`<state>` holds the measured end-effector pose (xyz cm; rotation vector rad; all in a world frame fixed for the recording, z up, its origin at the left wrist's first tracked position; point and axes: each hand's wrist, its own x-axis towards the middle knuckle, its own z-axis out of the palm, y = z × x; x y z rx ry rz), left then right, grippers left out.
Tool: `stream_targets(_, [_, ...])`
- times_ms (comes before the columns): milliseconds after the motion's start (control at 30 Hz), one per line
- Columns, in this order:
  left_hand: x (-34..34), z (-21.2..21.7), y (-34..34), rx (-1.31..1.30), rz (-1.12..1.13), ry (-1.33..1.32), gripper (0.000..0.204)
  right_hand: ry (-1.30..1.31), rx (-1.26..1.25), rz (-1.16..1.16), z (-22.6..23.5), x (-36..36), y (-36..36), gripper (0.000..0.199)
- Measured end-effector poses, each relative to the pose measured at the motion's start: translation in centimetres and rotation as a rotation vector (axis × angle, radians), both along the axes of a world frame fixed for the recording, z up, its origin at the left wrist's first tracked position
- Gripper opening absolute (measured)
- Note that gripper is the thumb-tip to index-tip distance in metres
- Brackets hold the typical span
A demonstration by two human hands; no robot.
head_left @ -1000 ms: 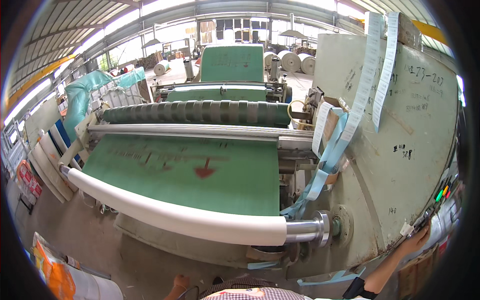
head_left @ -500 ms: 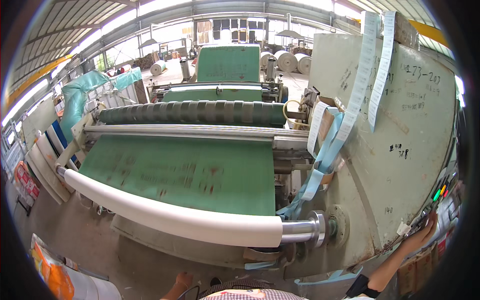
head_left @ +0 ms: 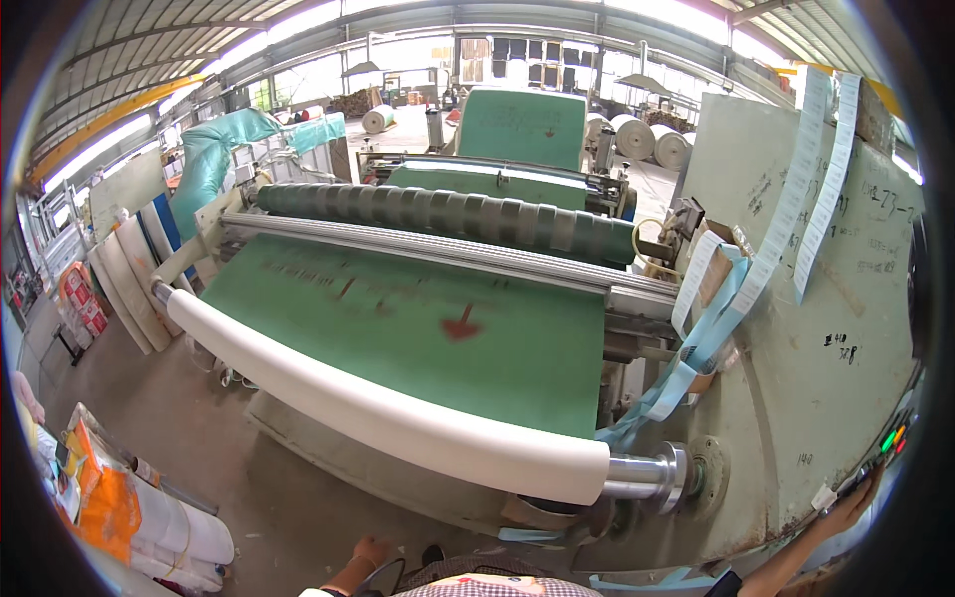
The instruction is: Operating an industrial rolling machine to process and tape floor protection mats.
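My right hand (head_left: 854,502) reaches out at the far right to the edge of the machine's big side plate (head_left: 766,398). Its fingers look stretched, close beside a control panel with lit green, orange and red buttons (head_left: 895,440). Low in the middle, my left hand (head_left: 370,551) hangs over the floor by my body; it is small here and how its fingers are set does not show. In front of me a white roll (head_left: 398,418) sits on a metal shaft (head_left: 647,478). Green sheet (head_left: 428,338) with dark red printed marks, partly blurred, runs down to it.
A banded dark roller (head_left: 438,214) and metal bars cross the machine. Pale blue strips (head_left: 711,343) hang on its right side. At lower left stand wrapped white rolls (head_left: 179,527) with an orange bag. Large paper rolls (head_left: 634,137) lie at the back.
The view has turned left, so the machine sits further right. The printed marks on the green sheet differ; a red arrow shape now shows. My right hand stays by the panel.
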<state>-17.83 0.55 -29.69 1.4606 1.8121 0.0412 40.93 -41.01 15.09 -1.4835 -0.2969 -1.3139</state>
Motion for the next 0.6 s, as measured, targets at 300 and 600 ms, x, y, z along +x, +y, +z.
stream_targets(300, [0.5,-2.4,1.8,-0.077,-0.016,0.015,0.066,-0.041,0.045,0.053,-0.6,1.2,-0.7,0.038])
stream_targets(600, [2.6,2.3,1.7,-0.126,-0.044,0.042,0.070,-0.042,0.082,0.104,-0.2,0.1,0.2,0.036])
